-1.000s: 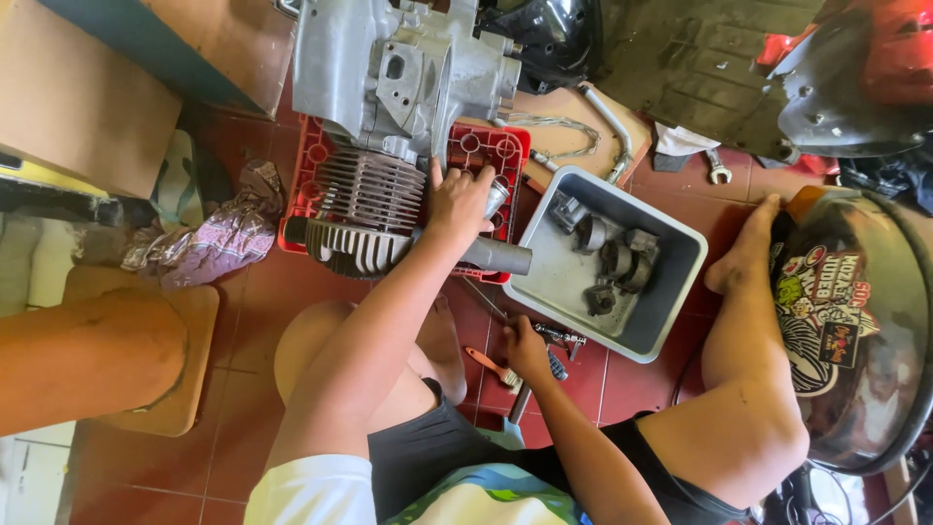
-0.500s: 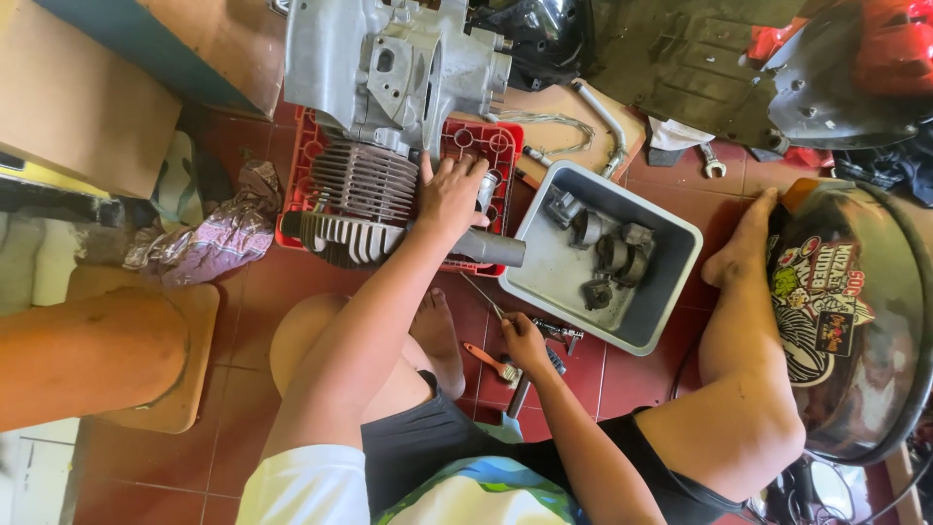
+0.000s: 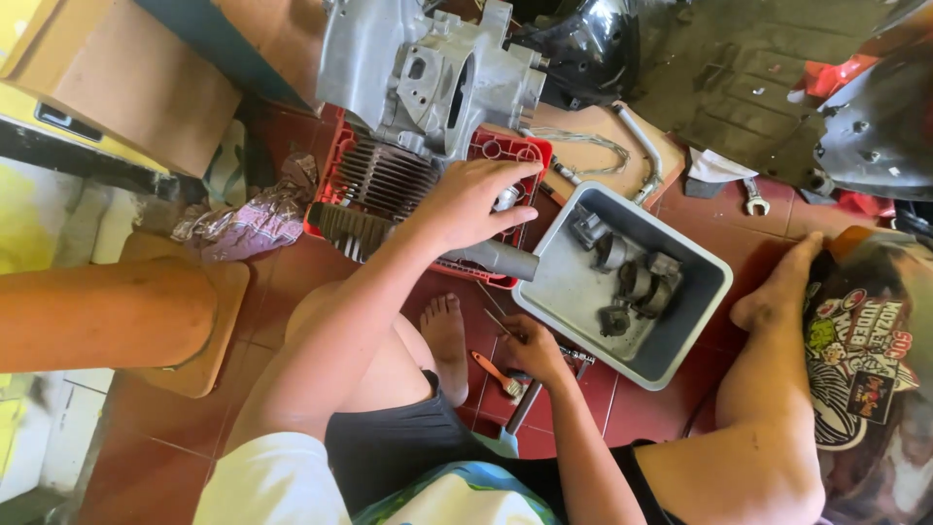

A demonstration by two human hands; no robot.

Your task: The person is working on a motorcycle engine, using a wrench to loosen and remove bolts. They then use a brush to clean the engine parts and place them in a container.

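My left hand (image 3: 471,199) lies flat, fingers spread, on a finned grey engine cylinder (image 3: 374,185) in a red plastic crate (image 3: 520,156). Its fingertips touch a small silver part (image 3: 505,198). A grey tube (image 3: 496,258) sticks out just below the hand. A large grey engine case (image 3: 428,68) stands at the far end of the crate. My right hand (image 3: 533,352) is low over the red tiles, with its fingers closed around a thin metal rod (image 3: 498,321). An orange-handled tool (image 3: 491,369) and a dark-handled tool (image 3: 525,406) lie beside it.
A grey tray (image 3: 680,335) with several dark metal parts sits right of the crate. My bare feet (image 3: 447,335) (image 3: 777,287) rest on the tiles. A helmet with stickers (image 3: 870,379) is at right, a crumpled rag (image 3: 248,222) and a wooden stool (image 3: 199,331) at left, and a wrench (image 3: 753,197) farther back.
Both hands stay almost where they were. My left hand's fingers have shifted slightly on the small silver part, and the view has drifted a little.
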